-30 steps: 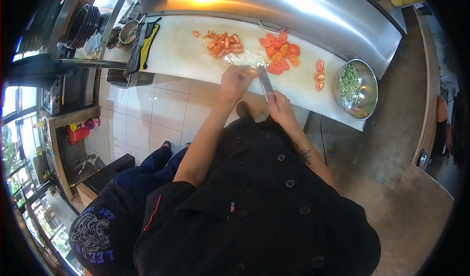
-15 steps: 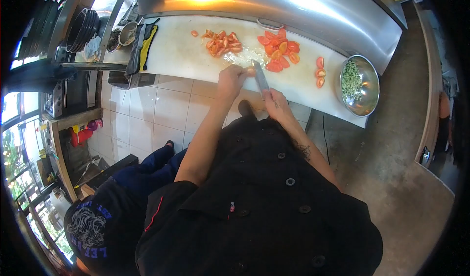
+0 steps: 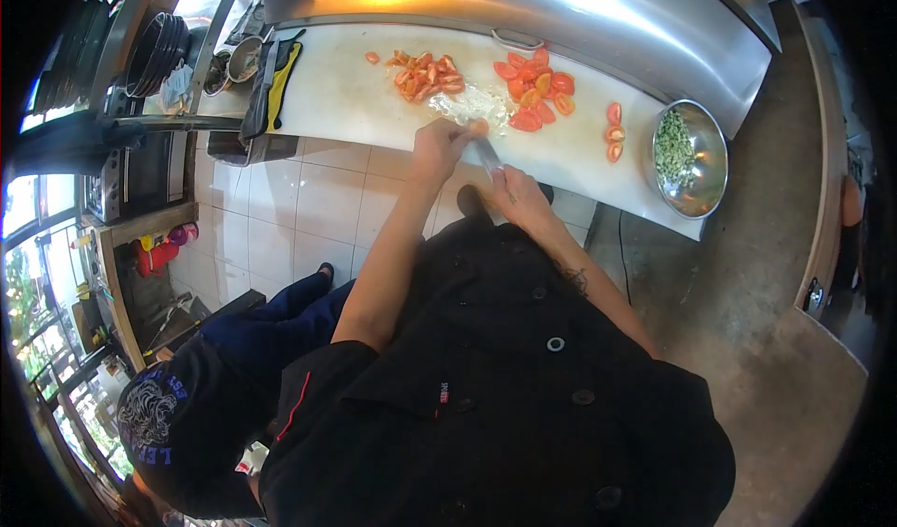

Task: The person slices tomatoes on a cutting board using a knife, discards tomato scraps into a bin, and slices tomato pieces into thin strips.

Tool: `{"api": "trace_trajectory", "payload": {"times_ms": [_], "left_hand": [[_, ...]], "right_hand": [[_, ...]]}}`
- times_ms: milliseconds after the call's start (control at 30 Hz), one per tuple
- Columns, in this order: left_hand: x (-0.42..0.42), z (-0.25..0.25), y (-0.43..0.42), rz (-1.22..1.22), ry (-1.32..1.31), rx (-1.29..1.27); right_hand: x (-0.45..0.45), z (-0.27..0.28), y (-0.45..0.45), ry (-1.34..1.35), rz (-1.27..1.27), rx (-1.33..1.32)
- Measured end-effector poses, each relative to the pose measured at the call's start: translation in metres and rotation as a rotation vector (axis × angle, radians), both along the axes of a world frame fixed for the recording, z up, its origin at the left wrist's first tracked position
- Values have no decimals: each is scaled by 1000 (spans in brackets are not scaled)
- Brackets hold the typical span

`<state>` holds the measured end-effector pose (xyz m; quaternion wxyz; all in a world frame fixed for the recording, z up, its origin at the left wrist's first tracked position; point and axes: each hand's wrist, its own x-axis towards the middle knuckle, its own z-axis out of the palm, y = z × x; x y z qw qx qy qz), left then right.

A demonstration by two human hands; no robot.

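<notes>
My left hand [image 3: 436,149] is closed, pinching a small tomato piece [image 3: 478,128] above the front part of the white cutting board [image 3: 336,88]. My right hand [image 3: 521,196] is wrapped round the handle of a kitchen knife [image 3: 488,157]. Its blade points away from me, with the tip at the tomato piece or under it; I cannot tell which. Beyond my left hand lies a heap of cut tomato strips [image 3: 430,77]. Wet pulp and seeds [image 3: 472,105] are smeared beside it. Several tomato pieces [image 3: 540,86] lie to the right, and a short row of tomato pieces [image 3: 614,135] further right.
A steel bowl [image 3: 718,177] of chopped green bits stands at the board's right end. Another knife [image 3: 266,78] lies on a black and yellow cloth [image 3: 284,83] at the left end. Another person [image 3: 206,405] is close on my left. A steel panel [image 3: 561,4] borders the far side.
The knife and my right hand have moved left, bringing the blade to the tomato piece. My left hand has stayed nearly in place. The other person has shifted slightly.
</notes>
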<state>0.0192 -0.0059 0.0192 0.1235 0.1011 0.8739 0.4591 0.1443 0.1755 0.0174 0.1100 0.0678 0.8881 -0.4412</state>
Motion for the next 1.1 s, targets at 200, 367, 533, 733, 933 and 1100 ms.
{"api": "trace_trajectory", "payload": {"times_ms": [200,367,533,733,933,1100], "left_hand": [[-1,-7,-2,-2,90,-30],[-5,-17,-2,75,169,-9],[-9,-13,3,259,284,-169],[-18,-6,1,-155,478,-166],[-62,-24,-14,-369,601,-245],[-52,17,-2,-220,556,-172]], "right_hand": [[-7,21,-13,-67,-8,103],[12,15,3,10,70,85],[17,9,6,34,62,14],[25,48,21,-276,-234,-241],[38,31,47,-207,-411,-245],[59,26,68,-129,-533,-201]]}}
